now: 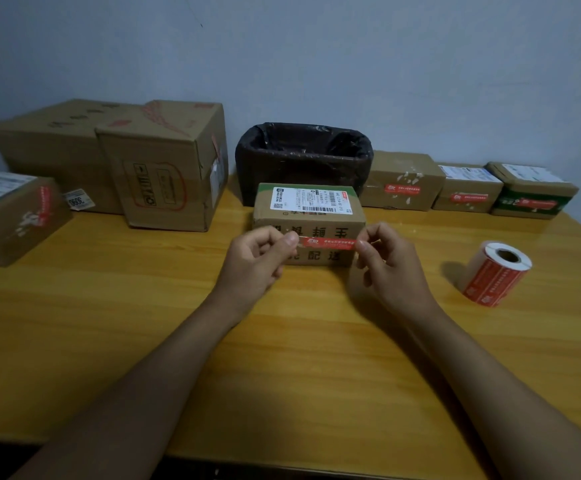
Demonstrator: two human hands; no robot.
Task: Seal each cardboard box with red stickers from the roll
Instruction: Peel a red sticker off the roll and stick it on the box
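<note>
A narrow red paper sticker with white print [327, 242] is stretched level between both hands, right in front of the near face of a small brown cardboard box with a white shipping label on top [309, 216]. The left hand [259, 259] has its grip pinched on the sticker's left end, the right hand [388, 263] pinches the right end; whether the strip already touches the cardboard I cannot tell. This looks like the sealing step for this box: the next move calls for laying the strip flat across the seam and pressing it down evenly, without letting it fold.

The roll of red stickers on a white core [497, 273] lies on its side well to the right. Three small boxes along the back right [469, 188] already carry red strips, as does a box at the far left [15, 216]. Two large cardboard cartons [164, 168] stand back left, beside a black-lined bin [303, 157] just behind the box. Everything rests on a glossy yellow-brown wooden surface [143, 306] set against a plain grey-blue wall [317, 64], in dim light.
</note>
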